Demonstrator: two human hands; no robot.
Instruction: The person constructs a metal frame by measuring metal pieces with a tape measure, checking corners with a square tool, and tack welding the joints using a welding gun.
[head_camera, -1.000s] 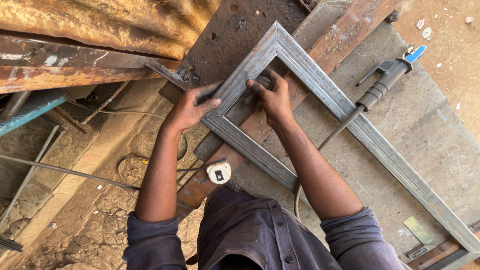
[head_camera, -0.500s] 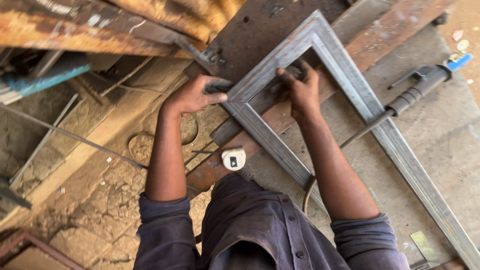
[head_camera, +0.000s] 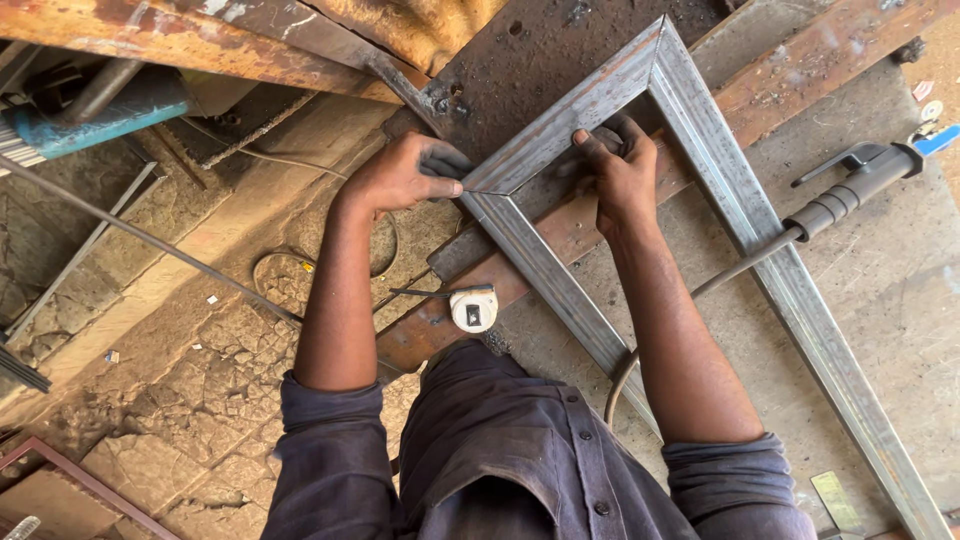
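A cracked, dusty concrete floor (head_camera: 170, 400) carries rusty steel beams and a dark steel plate (head_camera: 545, 60). Across the plate and a rusted flat bar (head_camera: 800, 60) lies a grey rectangular frame of metal tubing (head_camera: 720, 190). The left hand (head_camera: 405, 175) is clenched on the frame's outer edge at the mitred corner. The right hand (head_camera: 620, 175) grips the inner edge of the frame, fingers curled over it. A black-handled welding holder (head_camera: 850, 190) rests just beside the frame, and a white plug (head_camera: 473, 308) lies on the bar.
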